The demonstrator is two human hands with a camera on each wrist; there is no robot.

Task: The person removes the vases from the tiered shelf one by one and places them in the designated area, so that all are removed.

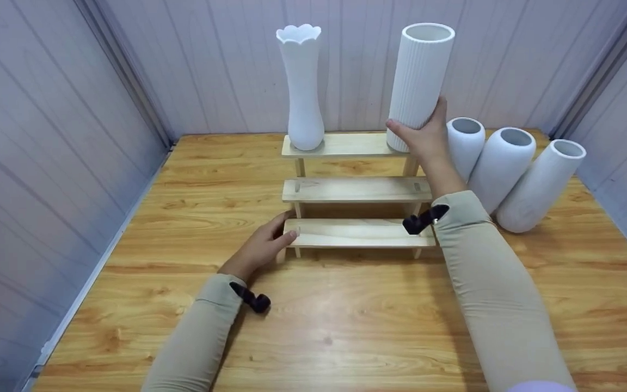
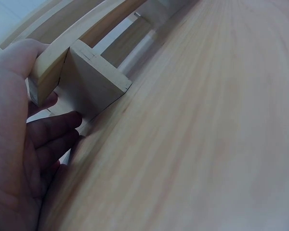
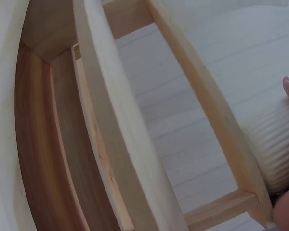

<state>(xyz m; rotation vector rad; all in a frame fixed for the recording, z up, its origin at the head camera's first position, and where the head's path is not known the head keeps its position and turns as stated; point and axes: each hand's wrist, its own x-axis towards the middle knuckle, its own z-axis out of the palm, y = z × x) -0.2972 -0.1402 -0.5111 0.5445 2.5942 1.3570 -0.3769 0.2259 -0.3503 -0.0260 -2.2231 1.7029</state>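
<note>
A three-step wooden display stand [image 1: 357,189] is in the middle of the head view. My left hand [image 1: 262,245] holds the left end of its lowest step, thumb on top and fingers beside the leg, as the left wrist view shows. With thumb and fingers around its lower part, my right hand [image 1: 428,139] grips a white ribbed cylindrical vase [image 1: 422,76]. This vase is tilted slightly, its base at the right end of the top step. On that step's left end stands a white vase with a scalloped rim [image 1: 303,87].
Three white vases lean in a row right of the stand: one partly behind my right arm [image 1: 466,144], a middle one [image 1: 504,163] and an outer one [image 1: 542,185]. All stand on a wood-grain table [image 1: 313,326]. A pale panelled wall [image 1: 226,71] rises behind.
</note>
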